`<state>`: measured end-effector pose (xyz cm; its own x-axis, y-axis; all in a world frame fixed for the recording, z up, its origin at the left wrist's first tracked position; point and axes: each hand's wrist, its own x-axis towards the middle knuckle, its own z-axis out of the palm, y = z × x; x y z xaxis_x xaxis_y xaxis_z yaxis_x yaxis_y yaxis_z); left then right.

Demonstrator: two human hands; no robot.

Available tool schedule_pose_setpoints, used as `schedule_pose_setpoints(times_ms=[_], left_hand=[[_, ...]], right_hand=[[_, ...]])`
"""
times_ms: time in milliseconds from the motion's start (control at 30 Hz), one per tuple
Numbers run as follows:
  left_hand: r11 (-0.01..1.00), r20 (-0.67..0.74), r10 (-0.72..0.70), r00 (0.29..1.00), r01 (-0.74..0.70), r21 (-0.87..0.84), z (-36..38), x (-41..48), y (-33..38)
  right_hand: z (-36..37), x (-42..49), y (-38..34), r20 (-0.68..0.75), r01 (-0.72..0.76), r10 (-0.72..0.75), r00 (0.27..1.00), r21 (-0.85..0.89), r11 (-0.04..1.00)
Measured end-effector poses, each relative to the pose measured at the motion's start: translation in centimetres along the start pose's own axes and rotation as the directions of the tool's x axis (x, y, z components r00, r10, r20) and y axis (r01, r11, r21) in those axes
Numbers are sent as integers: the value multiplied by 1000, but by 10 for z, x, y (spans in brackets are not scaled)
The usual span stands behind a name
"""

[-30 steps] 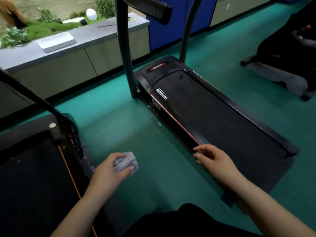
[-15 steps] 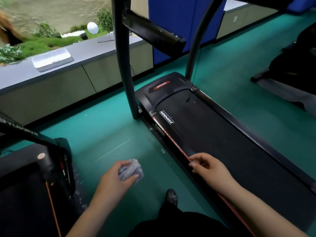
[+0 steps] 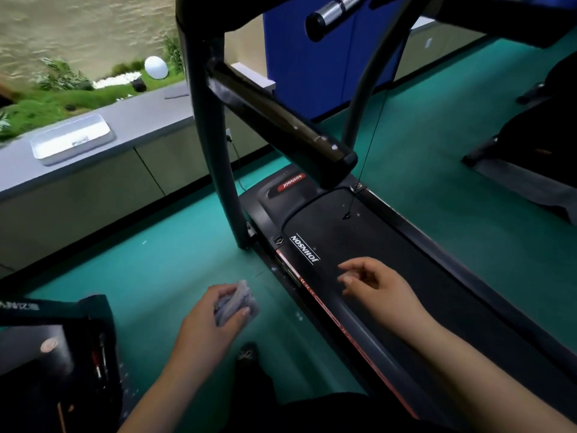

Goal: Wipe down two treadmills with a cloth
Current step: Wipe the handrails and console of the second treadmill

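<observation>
A black treadmill [image 3: 390,251] runs from the centre to the lower right, with a red stripe along its left side rail and a handrail [image 3: 281,120] overhead. My left hand [image 3: 212,320] grips a crumpled grey cloth [image 3: 234,301] above the green floor, left of the treadmill. My right hand [image 3: 371,285] hovers over the belt near the left rail, fingers loosely curled and holding nothing. Part of a second black treadmill [image 3: 46,364] shows at the lower left.
A grey counter [image 3: 140,120] with a white tray [image 3: 71,139] runs along the back left. Blue cabinets [image 3: 312,57] stand behind the treadmill. Another dark machine [image 3: 530,135] sits at the right. Green floor [image 3: 156,260] lies between the two treadmills.
The view has moved forward along the treadmill toward its front. My right hand has lifted off the side rail and now hovers over the belt. The cloth stays in my left hand.
</observation>
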<state>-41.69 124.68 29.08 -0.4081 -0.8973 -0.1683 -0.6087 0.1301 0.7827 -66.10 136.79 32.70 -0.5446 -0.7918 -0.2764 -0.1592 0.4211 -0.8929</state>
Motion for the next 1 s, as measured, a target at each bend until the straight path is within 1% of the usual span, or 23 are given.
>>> schedule_pose_setpoints(times_ms=[100, 200, 267, 333, 433, 533, 633, 667, 700, 733, 800, 900, 1000], left_hand=[[993, -55, 115, 992, -114, 17, -4, 45, 14], [963, -114, 258, 960, -265, -49, -21, 87, 51], [916, -131, 379, 916, -391, -89, -35, 113, 79], [849, -135, 508, 850, -521, -88, -50, 140, 107], [709, -63, 702, 709, -705, -25, -66, 172, 144], [518, 99, 851, 516, -855, 10, -70, 190, 176], [319, 236, 918, 317, -947, 29, -50, 196, 199], [264, 281, 922, 265, -964, 43, -41, 196, 204], [227, 326, 916, 235, -972, 63, -32, 195, 206], [219, 364, 902, 234, -972, 81, -26, 194, 208], [254, 392, 878, 274, -962, 103, -18, 190, 213], [266, 340, 889, 307, -950, 164, -5, 181, 220], [234, 264, 921, 288, -948, 217, 6, 179, 218]], right_hand=[[1, 24, -20, -111, 42, -33, 993, 74, 996], [-2, 43, -49, -286, 122, -64, 956, 190, 974], [-3, 54, -68, -364, 177, -97, 926, 191, 966], [-2, 63, -82, -391, 209, -135, 911, 155, 966], [7, 71, -94, -439, 191, -119, 891, 123, 974], [14, 71, -96, -511, 168, -90, 855, 108, 980], [16, 71, -93, -551, 188, -124, 825, 61, 980], [16, 72, -93, -560, 189, -143, 816, 25, 982], [15, 72, -93, -565, 189, -161, 809, -8, 982], [14, 72, -94, -567, 192, -176, 805, -33, 981], [12, 72, -96, -555, 201, -193, 809, -47, 978], [8, 73, -96, -530, 212, -215, 820, -67, 975], [5, 75, -94, -511, 230, -234, 827, -71, 971]])
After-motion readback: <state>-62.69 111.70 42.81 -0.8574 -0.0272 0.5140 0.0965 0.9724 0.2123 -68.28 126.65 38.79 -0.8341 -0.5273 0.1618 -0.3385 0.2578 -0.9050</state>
